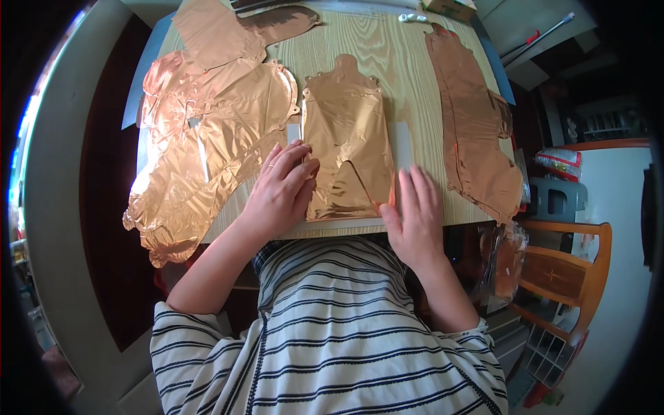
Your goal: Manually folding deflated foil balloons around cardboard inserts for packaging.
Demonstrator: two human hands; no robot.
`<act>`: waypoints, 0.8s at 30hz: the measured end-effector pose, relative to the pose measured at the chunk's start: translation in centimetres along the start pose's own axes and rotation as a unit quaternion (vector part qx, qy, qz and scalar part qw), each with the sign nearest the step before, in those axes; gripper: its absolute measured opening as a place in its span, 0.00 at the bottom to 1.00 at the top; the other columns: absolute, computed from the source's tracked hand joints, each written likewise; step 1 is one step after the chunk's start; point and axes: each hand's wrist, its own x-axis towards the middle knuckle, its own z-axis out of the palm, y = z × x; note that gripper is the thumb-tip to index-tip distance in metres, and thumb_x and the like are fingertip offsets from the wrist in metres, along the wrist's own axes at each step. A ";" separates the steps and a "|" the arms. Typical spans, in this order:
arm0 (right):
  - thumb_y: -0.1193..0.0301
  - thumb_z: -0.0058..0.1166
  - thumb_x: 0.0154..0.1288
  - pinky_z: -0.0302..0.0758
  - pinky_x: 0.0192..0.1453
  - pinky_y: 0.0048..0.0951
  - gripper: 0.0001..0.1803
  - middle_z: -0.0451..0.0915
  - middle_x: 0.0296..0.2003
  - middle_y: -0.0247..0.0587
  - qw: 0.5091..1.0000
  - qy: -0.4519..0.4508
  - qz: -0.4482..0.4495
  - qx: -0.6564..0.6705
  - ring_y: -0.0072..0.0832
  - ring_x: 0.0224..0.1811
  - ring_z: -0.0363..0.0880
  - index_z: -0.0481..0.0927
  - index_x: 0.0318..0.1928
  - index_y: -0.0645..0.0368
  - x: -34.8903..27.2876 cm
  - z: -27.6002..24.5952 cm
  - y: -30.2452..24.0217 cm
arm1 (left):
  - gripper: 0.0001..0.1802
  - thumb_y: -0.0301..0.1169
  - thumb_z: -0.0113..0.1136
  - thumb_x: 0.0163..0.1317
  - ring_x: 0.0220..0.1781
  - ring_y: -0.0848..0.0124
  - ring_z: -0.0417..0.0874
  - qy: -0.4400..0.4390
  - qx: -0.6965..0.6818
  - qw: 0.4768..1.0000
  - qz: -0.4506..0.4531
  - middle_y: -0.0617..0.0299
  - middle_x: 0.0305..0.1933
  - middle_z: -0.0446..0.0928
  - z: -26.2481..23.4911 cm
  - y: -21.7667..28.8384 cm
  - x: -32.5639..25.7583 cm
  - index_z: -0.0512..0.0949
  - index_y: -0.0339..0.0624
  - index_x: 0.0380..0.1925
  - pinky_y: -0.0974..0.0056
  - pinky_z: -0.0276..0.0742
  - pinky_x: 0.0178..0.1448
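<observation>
Left hand (282, 190) flat, fingers together, pressing the copper foil balloon (346, 149) just beside its fingertips; right hand (415, 214) spread at the lower right edge; likely light, thin, slippery, crease-prone; best gripped at the edges.

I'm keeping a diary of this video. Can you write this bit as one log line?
left hand: flat on middle foil balloon | right hand: at its lower right edge | foil pile: left | long foil piece: right | wooden table
</observation>
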 end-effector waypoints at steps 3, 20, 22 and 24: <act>0.66 0.66 0.65 0.76 0.48 0.42 0.15 0.78 0.40 0.45 0.995 0.064 0.056 0.042 0.44 0.42 0.79 0.78 0.42 0.63 -2.1 -2.0 -0.4 | 0.17 0.24 0.62 0.63 0.68 0.43 0.75 0.005 -0.044 0.999 -0.001 0.44 0.60 0.75 0.2 -0.1 -0.6 0.79 0.36 0.53 0.45 0.73 0.70; 0.73 0.68 0.64 0.78 0.56 0.27 0.18 0.87 0.44 0.34 0.592 -0.171 0.352 0.705 0.22 0.48 0.83 0.84 0.53 0.62 -6.7 -1.0 1.3 | 0.20 0.26 0.68 0.58 0.67 0.44 0.77 -0.020 -0.094 0.995 0.022 0.44 0.60 0.76 -0.1 4.0 -5.8 0.80 0.35 0.52 0.46 0.72 0.71; 0.76 0.67 0.64 0.78 0.56 0.26 0.14 0.88 0.43 0.33 0.606 -0.171 0.344 0.697 0.20 0.46 0.84 0.86 0.51 0.61 -6.8 -0.9 1.1 | 0.21 0.28 0.69 0.59 0.66 0.45 0.77 0.003 -0.127 0.992 -0.012 0.44 0.61 0.75 -0.4 4.1 -6.1 0.80 0.35 0.53 0.47 0.71 0.71; 0.78 0.67 0.63 0.78 0.55 0.25 0.13 0.88 0.42 0.32 0.607 -0.159 0.350 0.695 0.19 0.44 0.84 0.87 0.48 0.60 -7.2 -1.1 1.0 | 0.24 0.31 0.71 0.60 0.66 0.46 0.77 0.040 -0.182 0.978 -0.088 0.44 0.64 0.74 -1.2 4.1 -6.4 0.79 0.34 0.55 0.49 0.71 0.71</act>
